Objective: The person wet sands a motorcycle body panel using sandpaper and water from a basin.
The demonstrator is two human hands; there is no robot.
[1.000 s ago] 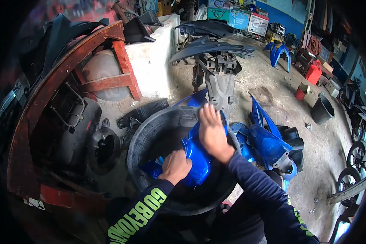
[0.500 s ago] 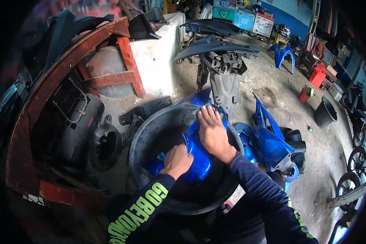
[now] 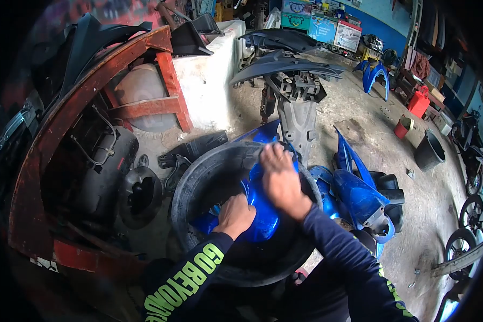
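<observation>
A glossy blue motorcycle body panel (image 3: 263,220) lies tilted across the big black round tub (image 3: 185,185). My left hand (image 3: 236,216) is closed around the panel's near-left edge, its fingers mostly hidden behind the plastic. Over the panel's upper part lies my right hand (image 3: 280,180), palm down with fingers stretched forward, slightly smeared by motion. Whether anything thin is under that palm is hidden.
More blue panels (image 3: 357,196) lie on the floor right of the tub. Beyond it stands a stripped motorcycle frame (image 3: 298,115) with dark panels on top. A red wooden frame (image 3: 29,198) is at left; a black bucket (image 3: 429,150) stands at right.
My right hand has shifted slightly on the panel and is now blurred. My left hand keeps its grip in about the same place. The view has tilted very slightly.
</observation>
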